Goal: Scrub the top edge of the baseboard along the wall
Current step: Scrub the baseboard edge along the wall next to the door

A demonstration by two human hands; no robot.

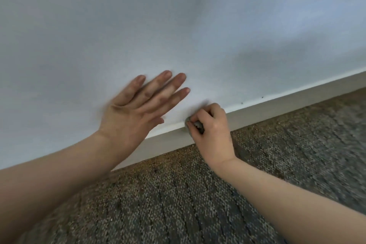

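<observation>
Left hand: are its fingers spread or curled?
Spread: the left hand has straight fingers fanned out before the wall, holding nothing. Whether it touches the wall: cannot tell.

A pale blue-grey wall (178,16) fills everything above and beyond the left hand (136,109). A soft shadow (257,61) lies on it up and to the right of the right hand (212,132). Below both hands spreads a flecked grey-brown carpet (198,204), ribbed in faint darker lines and blurred well right of the right hand.
</observation>
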